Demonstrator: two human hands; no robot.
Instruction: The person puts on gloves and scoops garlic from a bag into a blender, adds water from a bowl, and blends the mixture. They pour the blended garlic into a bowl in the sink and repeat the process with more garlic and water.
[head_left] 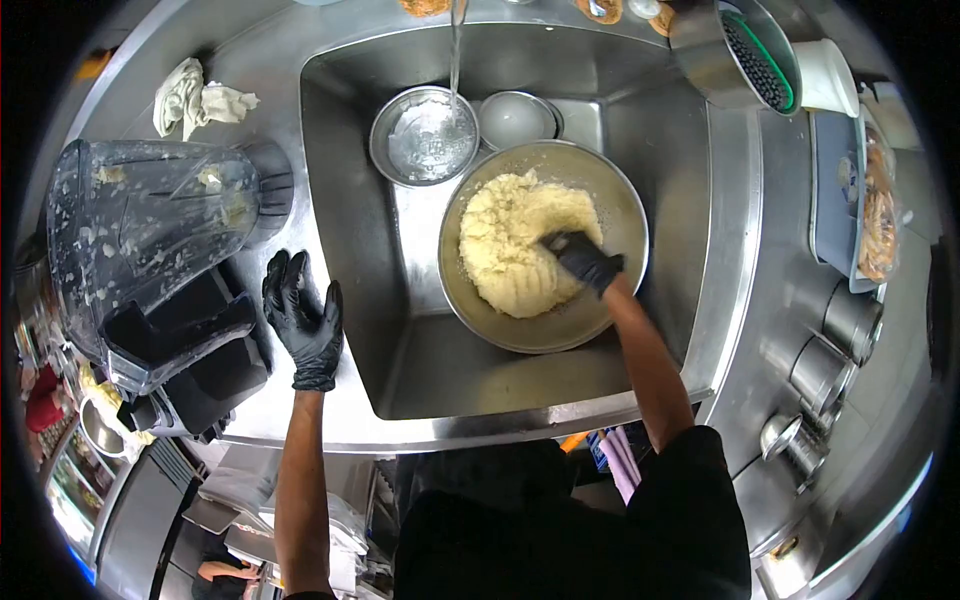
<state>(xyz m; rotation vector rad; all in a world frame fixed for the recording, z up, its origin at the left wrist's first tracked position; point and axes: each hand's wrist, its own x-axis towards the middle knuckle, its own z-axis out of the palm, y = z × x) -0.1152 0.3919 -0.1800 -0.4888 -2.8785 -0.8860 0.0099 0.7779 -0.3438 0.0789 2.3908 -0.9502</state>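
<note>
A large metal bowl stands in the sink with a pale yellow, crumbly dough-like mass inside. My right hand, in a black glove, reaches into the bowl and touches the right side of this mass. Motion blurs its fingers, and their tips are partly hidden. My left hand, also black-gloved, rests on the sink's left rim with fingers stretched out and holds nothing. Behind the large bowl, a stream of water runs into a smaller metal bowl. Beside that is another small bowl with cloudy liquid.
The steel sink surrounds the bowls. Left of it lie a smeared clear blender jug, a black appliance part and a crumpled cloth. A metal pot and a grey tray stand on the right.
</note>
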